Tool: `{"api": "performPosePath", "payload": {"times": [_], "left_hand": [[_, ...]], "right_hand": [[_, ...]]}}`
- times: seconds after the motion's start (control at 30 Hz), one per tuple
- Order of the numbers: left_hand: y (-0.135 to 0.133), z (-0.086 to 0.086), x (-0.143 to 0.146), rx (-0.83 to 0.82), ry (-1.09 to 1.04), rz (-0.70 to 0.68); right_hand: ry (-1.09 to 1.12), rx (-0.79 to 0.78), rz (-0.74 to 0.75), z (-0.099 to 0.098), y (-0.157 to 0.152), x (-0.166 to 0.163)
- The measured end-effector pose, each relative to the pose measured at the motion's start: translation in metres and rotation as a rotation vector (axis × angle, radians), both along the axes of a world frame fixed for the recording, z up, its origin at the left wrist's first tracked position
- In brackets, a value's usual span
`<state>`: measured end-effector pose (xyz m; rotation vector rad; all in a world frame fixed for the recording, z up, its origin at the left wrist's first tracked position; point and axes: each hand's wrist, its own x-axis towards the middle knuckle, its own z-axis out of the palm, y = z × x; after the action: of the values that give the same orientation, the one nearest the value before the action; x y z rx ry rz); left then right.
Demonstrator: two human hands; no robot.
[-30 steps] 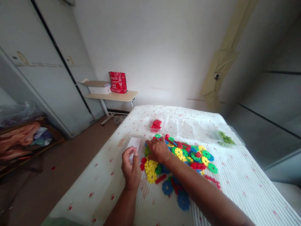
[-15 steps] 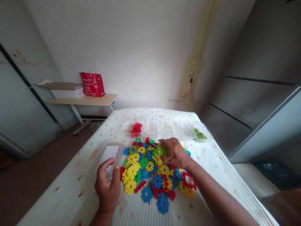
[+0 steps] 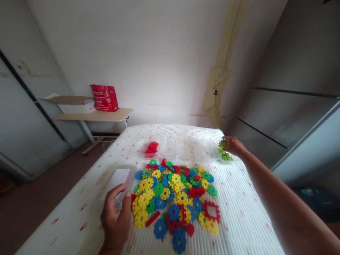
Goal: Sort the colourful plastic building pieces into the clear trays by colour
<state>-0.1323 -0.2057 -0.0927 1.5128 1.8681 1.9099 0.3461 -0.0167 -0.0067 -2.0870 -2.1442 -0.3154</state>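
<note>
My right hand [image 3: 235, 146] is at the far right, pinching a light green toothed plastic piece [image 3: 223, 143] over a clear box of light green pieces [image 3: 225, 156]. My left hand [image 3: 116, 216] rests left of a loose pile of flower-shaped plastic discs [image 3: 165, 193], thumb and fingers apart with nothing between them. Just beyond it lies a clear plastic container [image 3: 133, 170] with a white card [image 3: 117, 180]; whether the fingers touch it, I cannot tell. Yellow, blue and green discs make up most of the pile, mixed with red pieces such as a toothed square frame [image 3: 211, 211].
Behind the pile stands a row of clear boxes [image 3: 188, 148], the leftmost holding red pieces [image 3: 152, 147]. A patterned white cloth [image 3: 79, 209] covers the table. Against the wall, a side table [image 3: 117, 115] carries a red bag [image 3: 104, 98] and a white box [image 3: 77, 107].
My right hand has moved from over the pile to the right-hand green box, carrying light green plastic. The pile under it is uncovered. My left hand stays nearly in place.
</note>
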Motion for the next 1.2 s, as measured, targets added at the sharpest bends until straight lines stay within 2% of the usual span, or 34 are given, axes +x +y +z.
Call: {"api": "performPosePath", "payload": {"times": [0.33, 0.5, 0.6, 0.77, 0.87, 1.03, 1.2], "left_hand": [[-0.001, 0.000, 0.000, -0.050, 0.018, 0.033], [-0.001, -0.001, -0.001, -0.028, 0.019, 0.024], [-0.001, 0.001, 0.000, 0.002, 0.023, 0.015], [-0.002, 0.001, 0.002, 0.043, 0.058, -0.016], [-0.002, 0.001, 0.003, 0.058, 0.109, -0.039], [-0.003, 0.002, 0.006, 0.085, 0.198, -0.122], [-0.003, 0.002, 0.008, 0.117, 0.244, -0.203]], "right_hand": [[0.003, -0.098, 0.028, -0.001, 0.022, 0.000], [0.023, -0.044, 0.030, 0.002, 0.018, 0.003], [0.004, 0.064, 0.012, 0.008, 0.010, 0.002], [0.053, 0.382, 0.088, 0.013, -0.027, -0.017], [0.183, 0.472, 0.184, 0.005, -0.066, -0.040], [0.427, 0.363, 0.307, -0.026, -0.128, -0.076], [0.497, 0.247, 0.298, -0.054, -0.154, -0.085]]}}
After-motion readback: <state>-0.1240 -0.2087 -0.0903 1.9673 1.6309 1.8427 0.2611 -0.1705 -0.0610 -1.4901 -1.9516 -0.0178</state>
